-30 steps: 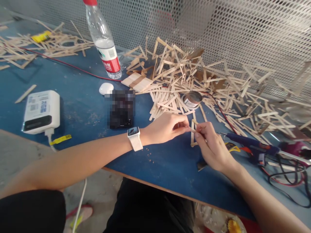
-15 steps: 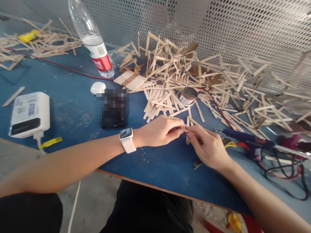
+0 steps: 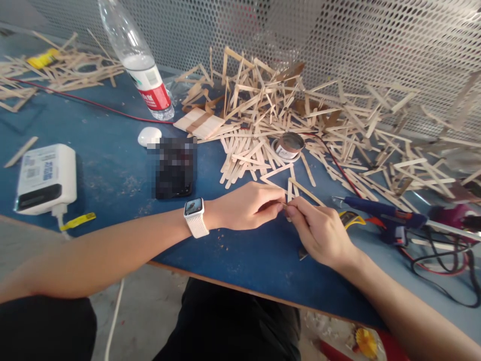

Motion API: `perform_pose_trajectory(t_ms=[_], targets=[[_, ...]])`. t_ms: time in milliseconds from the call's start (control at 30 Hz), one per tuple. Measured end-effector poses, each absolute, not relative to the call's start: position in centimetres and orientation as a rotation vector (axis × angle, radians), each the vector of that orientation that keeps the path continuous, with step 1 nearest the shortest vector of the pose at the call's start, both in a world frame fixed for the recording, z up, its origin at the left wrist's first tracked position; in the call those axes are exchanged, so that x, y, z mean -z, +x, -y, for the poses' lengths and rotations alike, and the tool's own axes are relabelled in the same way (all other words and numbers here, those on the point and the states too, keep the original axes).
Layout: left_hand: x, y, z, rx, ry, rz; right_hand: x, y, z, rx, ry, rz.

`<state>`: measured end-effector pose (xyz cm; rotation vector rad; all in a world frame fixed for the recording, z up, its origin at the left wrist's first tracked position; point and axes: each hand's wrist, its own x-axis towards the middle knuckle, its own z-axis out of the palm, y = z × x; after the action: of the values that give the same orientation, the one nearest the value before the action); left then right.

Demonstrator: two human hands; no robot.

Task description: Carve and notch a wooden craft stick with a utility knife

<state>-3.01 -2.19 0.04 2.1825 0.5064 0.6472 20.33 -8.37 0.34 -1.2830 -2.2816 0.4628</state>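
Fingertips nearly meeting over the blue table (image 3: 240,260), both my hands are closed on a thin wooden craft stick (image 3: 284,204), mostly hidden by the fingers. My left hand (image 3: 251,205), with a white-banded watch (image 3: 194,210) on its wrist, pinches it from the left. From the right, my right hand (image 3: 319,228) grips it, its fingers curled. Several loose craft sticks (image 3: 306,191) lie just beyond the fingertips. A small dark blade-like piece (image 3: 302,253) sits partly under my right hand.
A heap of craft sticks (image 3: 259,110) spreads along the perforated panel (image 3: 188,30). Around it are a small round tin (image 3: 288,146), a water bottle (image 3: 146,80) and a phone (image 3: 175,170). A power bank (image 3: 47,178) lies left; a blue glue gun (image 3: 383,210) with tangled cords lies right.
My right hand has turned slightly and dropped a little, so less of the stick shows between the hands. My left hand stays almost in place.
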Motion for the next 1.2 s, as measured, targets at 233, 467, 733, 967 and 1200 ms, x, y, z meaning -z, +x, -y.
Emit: perform_pose_trajectory(t_ms=[233, 467, 733, 967, 1200], targets=[[0.0, -3.0, 1.9, -0.625, 2.103, -0.468, -0.2, 19.9, 8.6, -0.561, -1.241, 2.193], [-0.6, -2.6, 2.7, -0.677, 1.985, -0.482, -0.2, 19.0, 8.9, -0.749, -1.187, 2.049], [-0.4, -2.4, 3.2, -0.735, 1.861, -0.513, 0.2, 18.5, 8.7, -0.940, -1.141, 1.855], [-0.3, -2.3, 3.1, -0.752, 1.846, -0.516, 1.0, 18.8, 8.4, -1.098, -1.120, 1.759], [-0.2, -2.0, 3.1, -0.760, 1.817, -0.518, 1.6, 18.9, 8.2, -1.215, -1.084, 1.686]])
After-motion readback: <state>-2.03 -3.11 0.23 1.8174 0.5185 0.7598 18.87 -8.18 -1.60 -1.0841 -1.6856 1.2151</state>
